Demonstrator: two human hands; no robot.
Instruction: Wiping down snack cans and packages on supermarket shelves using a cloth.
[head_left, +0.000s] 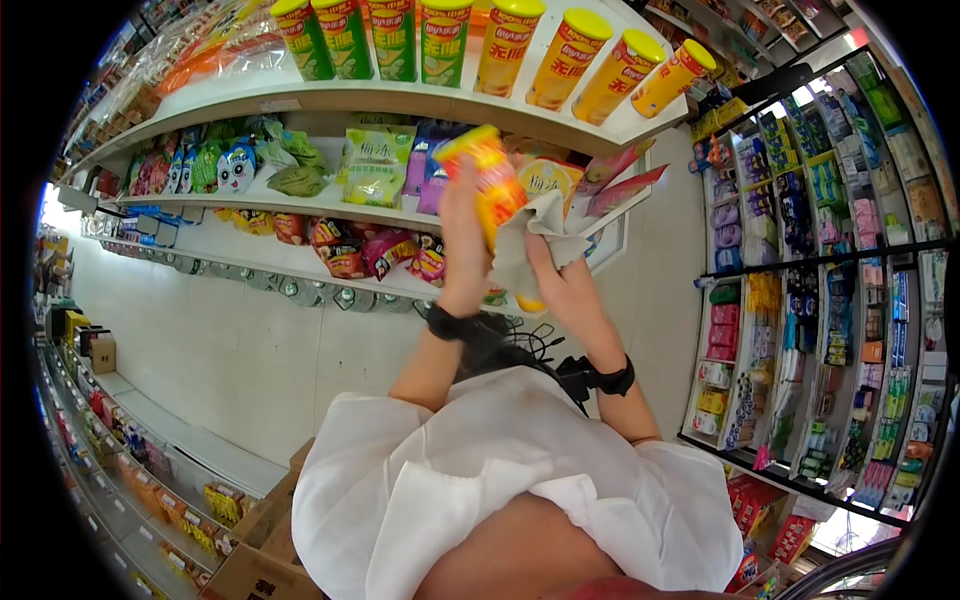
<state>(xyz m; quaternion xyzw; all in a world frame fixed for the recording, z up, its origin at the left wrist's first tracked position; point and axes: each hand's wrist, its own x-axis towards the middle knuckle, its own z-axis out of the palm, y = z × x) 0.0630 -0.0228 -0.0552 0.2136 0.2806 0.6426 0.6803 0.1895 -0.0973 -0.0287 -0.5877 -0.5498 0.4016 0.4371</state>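
Note:
My left hand (463, 244) grips a yellow and red Lay's chip canister (495, 180), tilted over the middle shelf. A grey cloth (517, 251) is bunched in my right hand (568, 289) and lies against the canister's lower side. My left fingers look slightly blurred, and the cloth hides part of the canister. Beyond my hands, green Lay's canisters (396, 41) and yellow Lay's canisters (568, 60) stand upright in a row along the edge of the top shelf (450, 101).
Below, the middle shelf (300, 196) carries a green snack bag (379, 165) and other packets. Chip bags (346, 247) lie on the lower shelf. Large bottles (300, 291) stand beneath it. Stocked racks (810, 300) rise at right; cardboard boxes (262, 566) sit at lower left.

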